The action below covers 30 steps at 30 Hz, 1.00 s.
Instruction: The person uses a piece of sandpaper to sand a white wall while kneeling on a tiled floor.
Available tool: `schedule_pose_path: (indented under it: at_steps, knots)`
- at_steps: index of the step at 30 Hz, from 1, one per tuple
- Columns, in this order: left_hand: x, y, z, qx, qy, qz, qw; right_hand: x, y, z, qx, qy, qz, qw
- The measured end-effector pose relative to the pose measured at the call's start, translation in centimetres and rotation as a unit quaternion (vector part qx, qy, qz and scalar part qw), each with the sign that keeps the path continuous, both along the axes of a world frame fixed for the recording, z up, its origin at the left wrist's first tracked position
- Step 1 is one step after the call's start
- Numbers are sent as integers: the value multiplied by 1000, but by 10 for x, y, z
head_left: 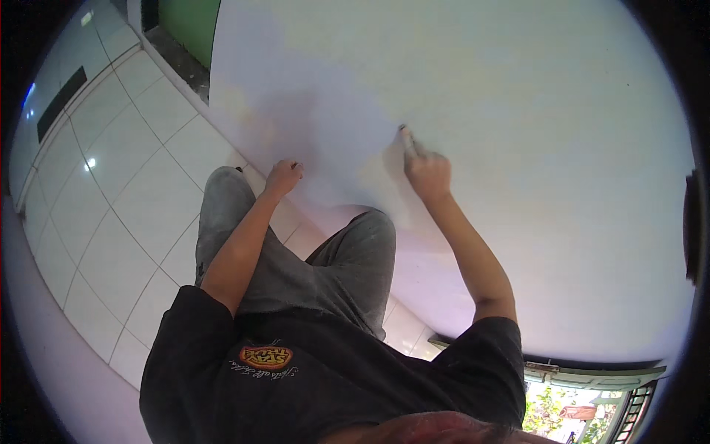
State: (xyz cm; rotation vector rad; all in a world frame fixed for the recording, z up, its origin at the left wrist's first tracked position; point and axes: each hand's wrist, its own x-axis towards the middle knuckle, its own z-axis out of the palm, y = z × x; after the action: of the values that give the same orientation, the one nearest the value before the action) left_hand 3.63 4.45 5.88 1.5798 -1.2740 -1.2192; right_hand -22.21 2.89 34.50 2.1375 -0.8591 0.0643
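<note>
My right hand [429,176] is raised against a broad pale wall [518,111], its fingers closed. From it a slim, light object with a dark tip [407,140] points up and to the left; its kind is too small and blurred to tell. The tip is at or very near the wall, which has faint lilac, yellowish and whitish patches. Over my left knee, close to the wall's lower edge, my left hand [284,177] is curled closed. A small dark spot shows by its fingers, and whatever they hold, if anything, is hidden.
My bent legs in grey trousers [296,274] rest beside the wall. White tiled floor [133,192] spreads to the left. A green panel [186,29] stands beyond the wall's far left edge. At the lower right, an open window [569,411] shows plants outside.
</note>
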Motion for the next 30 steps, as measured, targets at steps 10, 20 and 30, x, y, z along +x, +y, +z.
schedule_pose_path:
  at_steps: [10, 20, 30]
  knots:
    - [0, -6, -13, 2, -21, -9, 1000, 13, -3, 7, 33, 21, -7, 999]
    - [2, -5, -11, 2, -24, -15, 1000, 23, -14, 16, 11, -10, 35, 999]
    - [-1, 2, 0, 30, -29, -58, 997, 37, -9, 24, 34, 33, -8, 999]
